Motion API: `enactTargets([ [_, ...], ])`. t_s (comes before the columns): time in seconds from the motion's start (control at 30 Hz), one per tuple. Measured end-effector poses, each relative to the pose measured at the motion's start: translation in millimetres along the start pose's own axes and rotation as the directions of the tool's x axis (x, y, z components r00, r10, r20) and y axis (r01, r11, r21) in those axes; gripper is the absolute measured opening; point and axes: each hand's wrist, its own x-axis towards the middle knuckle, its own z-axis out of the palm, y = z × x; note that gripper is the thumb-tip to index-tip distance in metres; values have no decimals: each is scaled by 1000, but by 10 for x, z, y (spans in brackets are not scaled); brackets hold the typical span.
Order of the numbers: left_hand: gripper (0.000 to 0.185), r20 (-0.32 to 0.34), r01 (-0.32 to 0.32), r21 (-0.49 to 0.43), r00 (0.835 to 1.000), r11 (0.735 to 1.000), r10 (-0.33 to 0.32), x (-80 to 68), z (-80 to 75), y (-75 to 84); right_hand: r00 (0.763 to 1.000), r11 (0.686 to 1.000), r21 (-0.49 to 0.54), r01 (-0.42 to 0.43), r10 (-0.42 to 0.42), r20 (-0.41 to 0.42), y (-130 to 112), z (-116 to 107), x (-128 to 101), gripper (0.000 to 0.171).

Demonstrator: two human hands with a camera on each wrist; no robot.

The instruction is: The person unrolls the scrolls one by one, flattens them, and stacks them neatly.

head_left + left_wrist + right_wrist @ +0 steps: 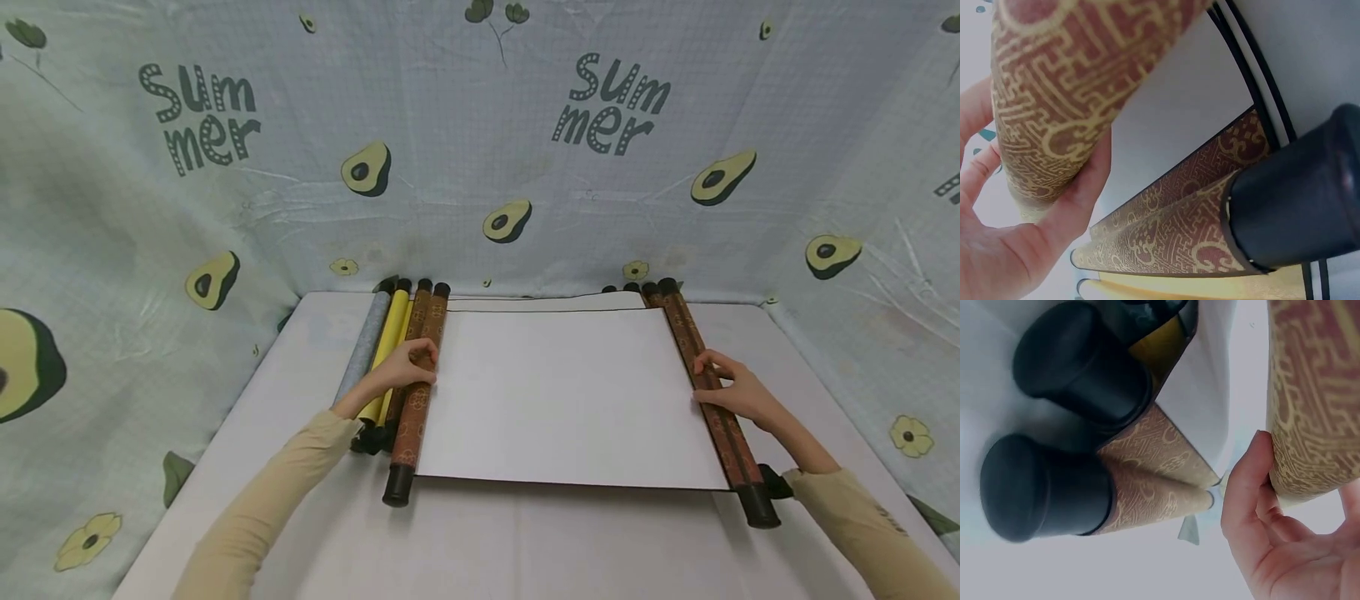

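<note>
Grey roll (369, 346) and yellow roll (390, 354) near tabletop (525, 542) left edge. Left hand (408, 367) grip clenched round scroll's left roller (415, 400). White sheet (570, 396) spread flat mid-tabletop. Right hand (731, 387) grip grasping right roller (712, 400).

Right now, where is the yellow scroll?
In the head view, the yellow scroll lies left of centre on the table, between a grey scroll and brown patterned scrolls.
</note>
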Motion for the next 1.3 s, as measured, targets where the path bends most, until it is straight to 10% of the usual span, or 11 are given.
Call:
enactTargets([
  [1.3, 24, -9, 4, -67, 1000, 998, -5, -28, -122, -46, 1000, 1000, 4, -10, 10, 4, 160, -174, -96, 28],
])
